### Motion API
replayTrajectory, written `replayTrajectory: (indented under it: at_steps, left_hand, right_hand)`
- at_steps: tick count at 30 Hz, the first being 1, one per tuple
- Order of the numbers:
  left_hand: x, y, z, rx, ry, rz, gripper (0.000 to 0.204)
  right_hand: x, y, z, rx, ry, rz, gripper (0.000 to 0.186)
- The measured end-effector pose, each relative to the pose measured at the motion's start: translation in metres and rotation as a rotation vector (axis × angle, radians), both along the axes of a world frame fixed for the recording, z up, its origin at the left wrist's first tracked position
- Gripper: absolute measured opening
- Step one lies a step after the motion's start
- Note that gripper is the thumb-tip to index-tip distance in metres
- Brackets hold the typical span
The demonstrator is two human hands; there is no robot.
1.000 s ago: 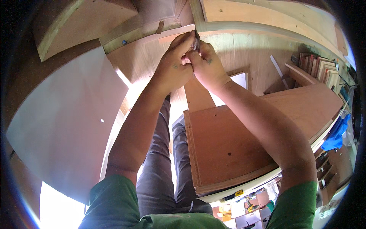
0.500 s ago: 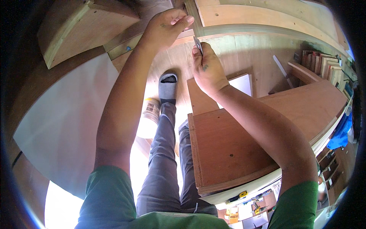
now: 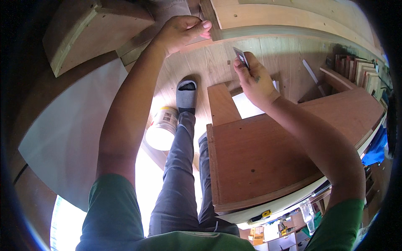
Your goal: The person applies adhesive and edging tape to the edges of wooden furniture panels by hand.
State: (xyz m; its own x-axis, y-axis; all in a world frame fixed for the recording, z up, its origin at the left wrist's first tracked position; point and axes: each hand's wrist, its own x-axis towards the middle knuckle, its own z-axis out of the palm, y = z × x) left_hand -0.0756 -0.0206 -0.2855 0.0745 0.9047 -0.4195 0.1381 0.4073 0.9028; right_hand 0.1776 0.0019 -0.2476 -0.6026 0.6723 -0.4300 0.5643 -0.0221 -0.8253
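Note:
My right hand (image 3: 258, 83) is raised above the wooden panels, its thumb and fingers closed round a small flat pale piece with dark and reddish marks (image 3: 240, 55); its exact kind I cannot make out. Farther up and to the left, my left hand (image 3: 182, 34) is closed, thumb against the curled fingers, close beside a wooden upright (image 3: 210, 19). Whatever those fingers may hold is hidden. Beyond both hands runs a long pale wooden frame (image 3: 284, 19).
A brown curved wooden box (image 3: 268, 163) fills the right side near me. Left stand a white curved panel (image 3: 71, 129) and a wooden block (image 3: 92, 37). By my slippered foot (image 3: 186, 96) is a plastic bucket (image 3: 162, 127). Wood offcuts (image 3: 360, 71) lie far right.
My right hand has moved right and a little nearer, away from my left hand, still holding the flat piece. My left hand has shifted only slightly downward.

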Motion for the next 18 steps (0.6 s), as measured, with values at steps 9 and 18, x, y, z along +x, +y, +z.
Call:
replayTrajectory:
  at_steps: [9,18]
  left_hand:
    - [-0.001,-0.001,0.000,-0.013,0.077,0.007,0.057]
    - [0.005,-0.003,0.008,-0.012,-0.014,0.087,0.048]
  right_hand:
    - [-0.007,0.026,0.023,0.029,0.072,0.008,0.022]
    - [-0.005,0.023,0.051,-0.012,0.122,-0.049,0.034]
